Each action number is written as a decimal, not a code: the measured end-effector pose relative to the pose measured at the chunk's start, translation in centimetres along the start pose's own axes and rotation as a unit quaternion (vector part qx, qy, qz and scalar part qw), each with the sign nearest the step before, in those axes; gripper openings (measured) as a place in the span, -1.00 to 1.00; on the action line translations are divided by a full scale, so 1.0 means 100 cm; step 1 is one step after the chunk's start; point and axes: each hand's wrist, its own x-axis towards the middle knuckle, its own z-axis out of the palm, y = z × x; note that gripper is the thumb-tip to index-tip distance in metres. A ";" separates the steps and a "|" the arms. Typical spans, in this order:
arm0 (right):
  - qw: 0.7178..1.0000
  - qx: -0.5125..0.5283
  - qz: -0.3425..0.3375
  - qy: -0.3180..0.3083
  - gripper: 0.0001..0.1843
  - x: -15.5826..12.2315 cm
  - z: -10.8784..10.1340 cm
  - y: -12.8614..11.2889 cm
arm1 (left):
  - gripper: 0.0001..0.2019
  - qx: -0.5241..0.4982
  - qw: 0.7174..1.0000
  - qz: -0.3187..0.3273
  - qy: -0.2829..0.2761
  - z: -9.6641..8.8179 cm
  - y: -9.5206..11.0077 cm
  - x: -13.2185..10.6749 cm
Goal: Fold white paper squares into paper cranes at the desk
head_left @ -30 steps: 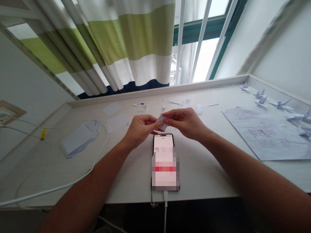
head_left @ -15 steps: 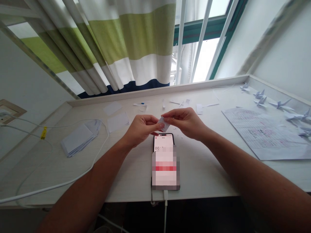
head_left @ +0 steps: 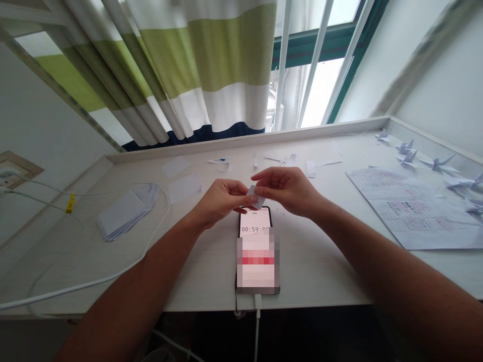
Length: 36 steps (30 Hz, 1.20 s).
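Observation:
A small folded piece of white paper [head_left: 259, 201] is pinched between my two hands, just above the top end of a phone. My left hand [head_left: 225, 200] grips its left side between thumb and fingers. On the right, my right hand [head_left: 285, 190] pinches its upper edge, the index finger stretched out above it. The finer folds are too small to make out. Below lies the phone [head_left: 256, 281], its lit screen showing a running time and partly blurred out.
A paper stack [head_left: 123, 213] and loose sheets [head_left: 184, 187] lie left. Paper scraps [head_left: 292, 160] are strewn behind my hands. Several folded paper cranes [head_left: 437, 163] stand right, beyond a written sheet [head_left: 411, 216]. A white cable [head_left: 113, 279] crosses the left desk; another [head_left: 257, 302] plugs into the phone.
The folded paper has turned and tilted slightly between my fingers, and my right index finger has lifted off it a little. The view has shifted slightly.

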 end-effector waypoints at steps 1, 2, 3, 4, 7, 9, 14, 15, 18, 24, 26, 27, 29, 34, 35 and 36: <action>1.000 0.003 0.000 -0.003 -0.69 0.000 0.000 -0.001 | -0.65 0.003 1.000 -0.004 -0.002 0.000 0.001 -0.001; 1.000 0.008 0.002 -0.006 -0.68 0.000 0.000 -0.002 | -0.65 0.006 1.000 -0.009 -0.003 0.001 0.003 -0.001; 1.000 0.012 0.005 -0.010 -0.68 0.000 0.000 -0.003 | -0.65 0.008 1.000 -0.012 -0.006 0.001 0.004 -0.002; 1.000 0.014 0.007 -0.012 -0.68 0.000 0.000 -0.003 | -0.65 0.011 1.000 -0.014 -0.008 0.002 0.005 -0.002; 1.000 0.010 0.012 -0.016 -0.70 -0.001 0.000 -0.004 | -0.66 0.015 1.000 -0.015 -0.012 0.001 0.005 -0.002; 1.000 0.005 0.009 -0.014 -0.71 -0.001 0.000 -0.004 | -0.67 0.013 1.000 -0.015 -0.011 0.001 0.005 -0.002; 1.000 -0.025 -0.003 0.010 -0.69 -0.001 -0.001 -0.005 | -0.68 0.012 1.000 -0.002 -0.020 0.001 0.004 -0.001; 0.999 -0.028 -0.005 0.017 -0.68 -0.001 -0.001 -0.006 | -0.67 0.010 1.000 0.006 -0.014 0.001 0.004 -0.001; 0.999 -0.033 0.010 0.025 -0.64 0.000 -0.002 -0.008 | -0.65 0.008 0.999 0.030 0.015 0.002 0.005 0.000; 0.999 -0.033 0.042 0.010 -0.63 0.000 0.000 -0.009 | -0.68 0.023 0.997 0.064 0.047 -0.001 0.005 0.001; 0.999 -0.011 0.041 0.006 -0.64 0.000 0.001 -0.008 | -0.70 0.021 0.996 0.068 0.047 0.000 0.004 0.002; 0.999 -0.002 0.043 0.004 -0.65 0.000 0.001 -0.008 | -0.70 0.019 0.996 0.068 0.046 0.000 0.003 0.002; 0.999 0.009 0.049 -0.001 -0.65 0.000 0.002 -0.007 | -0.70 0.016 0.997 0.068 0.045 0.001 0.003 0.002; 0.998 0.021 0.062 -0.005 -0.64 0.000 0.001 -0.006 | -0.72 0.023 0.996 0.075 0.042 0.002 0.004 0.002; 0.998 0.022 0.063 -0.006 -0.65 0.000 0.001 -0.006 | -0.72 0.027 0.996 0.076 0.045 0.002 0.004 0.001; 0.998 0.023 0.063 -0.009 -0.65 0.000 0.001 -0.006 | -0.72 0.031 0.995 0.076 0.050 0.002 0.005 0.001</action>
